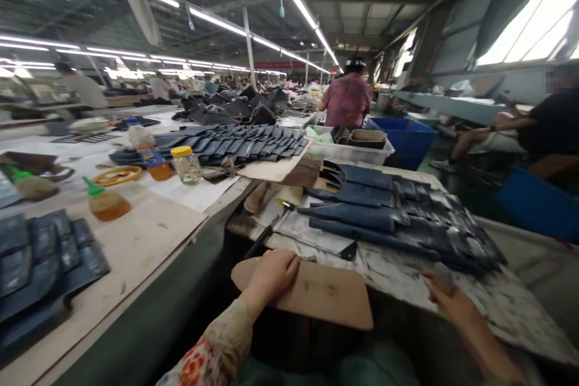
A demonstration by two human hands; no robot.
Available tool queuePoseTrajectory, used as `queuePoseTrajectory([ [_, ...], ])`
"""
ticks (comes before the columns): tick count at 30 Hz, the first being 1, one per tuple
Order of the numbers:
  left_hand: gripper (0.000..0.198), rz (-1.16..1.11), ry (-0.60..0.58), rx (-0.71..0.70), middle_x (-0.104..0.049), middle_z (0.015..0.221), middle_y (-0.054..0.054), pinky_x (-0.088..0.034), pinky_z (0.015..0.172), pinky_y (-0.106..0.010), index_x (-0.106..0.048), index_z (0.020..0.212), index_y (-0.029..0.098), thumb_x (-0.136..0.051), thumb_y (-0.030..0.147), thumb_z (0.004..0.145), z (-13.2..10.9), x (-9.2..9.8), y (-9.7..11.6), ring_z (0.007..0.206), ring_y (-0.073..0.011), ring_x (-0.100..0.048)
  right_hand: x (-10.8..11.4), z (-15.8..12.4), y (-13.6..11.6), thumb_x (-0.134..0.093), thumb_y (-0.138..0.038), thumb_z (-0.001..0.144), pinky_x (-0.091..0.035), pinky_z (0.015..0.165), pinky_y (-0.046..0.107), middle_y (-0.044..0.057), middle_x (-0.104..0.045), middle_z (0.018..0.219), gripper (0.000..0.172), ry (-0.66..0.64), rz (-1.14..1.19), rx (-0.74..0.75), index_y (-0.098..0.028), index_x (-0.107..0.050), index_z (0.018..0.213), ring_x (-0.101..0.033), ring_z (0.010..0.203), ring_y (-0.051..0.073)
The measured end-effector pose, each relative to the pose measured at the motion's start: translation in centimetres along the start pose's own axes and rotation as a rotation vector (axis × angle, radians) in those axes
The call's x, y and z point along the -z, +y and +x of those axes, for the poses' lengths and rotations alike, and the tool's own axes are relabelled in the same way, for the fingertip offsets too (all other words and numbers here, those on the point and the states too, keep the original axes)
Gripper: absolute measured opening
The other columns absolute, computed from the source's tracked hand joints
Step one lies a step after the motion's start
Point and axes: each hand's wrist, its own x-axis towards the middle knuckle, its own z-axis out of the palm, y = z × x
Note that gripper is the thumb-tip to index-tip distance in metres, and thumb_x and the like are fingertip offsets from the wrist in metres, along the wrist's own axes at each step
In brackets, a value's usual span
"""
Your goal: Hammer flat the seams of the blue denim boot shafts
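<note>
My left hand point(275, 272) is closed at the upper edge of a flat tan board point(332, 294), its fingers curled out of sight. The board has one rounded end and lies at the worktable's front edge, over my lap. At the right, my right hand point(455, 303) is closed around a small greyish object point(444, 277), too blurred to name. Beyond both hands, overlapping dark blue leather-like pieces point(371, 217) lie in rows on the stained worktable point(398, 286). A dark-handled tool with a shiny metal end point(266, 234) rests just past my left hand.
On the left table point(158, 223) stand a green-capped glue bottle point(108, 202), a yellow-lidded jar point(187, 164) and a bottle of orange liquid point(151, 151). More blue pieces point(43, 253) are stacked there. Farther off are a white bin point(384, 155), blue bins point(409, 142) and seated people.
</note>
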Motion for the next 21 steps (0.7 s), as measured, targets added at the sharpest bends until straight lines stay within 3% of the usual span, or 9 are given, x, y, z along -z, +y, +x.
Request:
queuePoseTrajectory([
  [2, 0.040, 0.006, -0.003, 0.001, -0.068, 0.091, -0.007, -0.039, 0.082, -0.032, -0.064, 0.085, 0.019, -0.028, 0.035, 0.094, -0.1, 0.2, 0.1, 0.090, -0.0205, -0.061, -3.0, 0.7, -1.5, -0.067, -0.041, 0.056, -0.042, 0.054, 0.032, 0.001, -0.057, 0.059, 0.025, -0.076, 0.030, 0.025, -0.026, -0.070, 0.075, -0.051, 0.051, 0.018],
  [6, 0.038, -0.010, -0.007, -0.012, -0.069, 0.095, -0.005, -0.039, 0.081, -0.031, -0.064, 0.090, 0.020, -0.029, 0.034, 0.094, 0.1, 0.3, 0.0, 0.092, -0.0199, -0.061, -7.7, 2.2, -4.7, -0.067, -0.032, 0.062, -0.031, 0.043, 0.025, -0.005, -0.042, 0.044, 0.018, -0.142, 0.213, -0.033, -0.018, -0.069, 0.073, -0.039, 0.043, 0.012],
  [11, 0.037, -0.045, -0.050, 0.007, -0.069, 0.102, -0.005, -0.039, 0.086, -0.031, -0.065, 0.100, 0.021, -0.031, 0.033, 0.093, 0.7, 0.0, -0.3, 0.096, -0.0200, -0.060, -8.6, 8.0, -7.6, -0.063, -0.023, 0.077, -0.032, 0.041, 0.020, -0.003, -0.055, 0.061, 0.015, -0.082, 0.367, -0.073, -0.014, -0.064, 0.088, -0.040, 0.044, 0.006],
  [16, 0.037, -0.053, -0.075, 0.030, -0.069, 0.102, -0.006, -0.039, 0.087, -0.033, -0.066, 0.100, 0.021, -0.031, 0.031, 0.093, 1.0, 0.0, -0.5, 0.097, -0.0206, -0.061, -10.6, 12.5, -9.7, -0.054, -0.030, 0.090, -0.051, 0.060, 0.024, 0.003, -0.061, 0.090, 0.022, -0.105, 0.477, -0.188, -0.012, -0.057, 0.101, -0.057, 0.069, 0.010],
  [21, 0.036, -0.121, -0.108, 0.050, -0.069, 0.103, -0.005, -0.040, 0.088, -0.034, -0.066, 0.101, 0.023, -0.032, 0.031, 0.092, 1.3, 0.1, -0.8, 0.099, -0.0207, -0.061, -14.2, 15.1, -10.1, -0.054, -0.034, 0.090, -0.053, 0.074, 0.035, 0.007, -0.058, 0.107, 0.030, -0.088, 0.550, -0.300, -0.014, -0.054, 0.113, -0.059, 0.089, 0.017],
])
